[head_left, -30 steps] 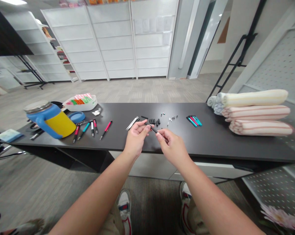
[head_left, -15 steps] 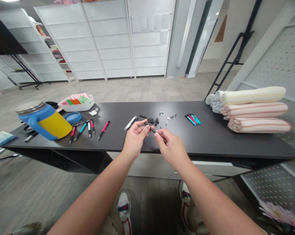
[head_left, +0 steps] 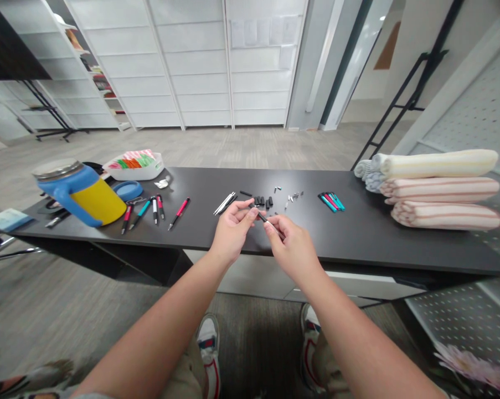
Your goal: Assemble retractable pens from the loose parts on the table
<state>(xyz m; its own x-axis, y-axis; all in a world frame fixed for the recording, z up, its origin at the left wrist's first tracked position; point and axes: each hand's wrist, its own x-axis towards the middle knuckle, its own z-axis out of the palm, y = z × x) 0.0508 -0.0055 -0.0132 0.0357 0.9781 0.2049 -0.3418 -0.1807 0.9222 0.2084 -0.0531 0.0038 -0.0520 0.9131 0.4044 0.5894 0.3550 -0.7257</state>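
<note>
Left hand: the left hand (head_left: 232, 230) is curled, thumb and fingertips pinched on the dark end of a thin black-and-white pen piece (head_left: 263, 217), held in the air above the near edge of the long dark worktop (head_left: 370, 233).

Right hand: the right hand (head_left: 291, 244) is closed loosely, its fingertips pinching the pale lower end of the same piece; the two hands almost touch.

Piece in hand: it slants between the two grips, a little above the middle of the worktop's near edge. Whether it is one part or two being joined is too small to tell.

Done so far, by the look of it: four whole pens in red, teal and black (head_left: 152, 209) lie in a loose row toward the left end, beside a blue-and-yellow lidded jug lying on its side (head_left: 81, 194).

Left to do, as I judge: white slim refills (head_left: 225, 203), short black sleeves (head_left: 263, 200) and tiny metal bits (head_left: 291, 197) lie loose along the middle of the worktop, and a bundle of red and teal barrels (head_left: 331, 201) lies right of them.

Right end: rolled striped towels (head_left: 436, 188) stacked.
</note>
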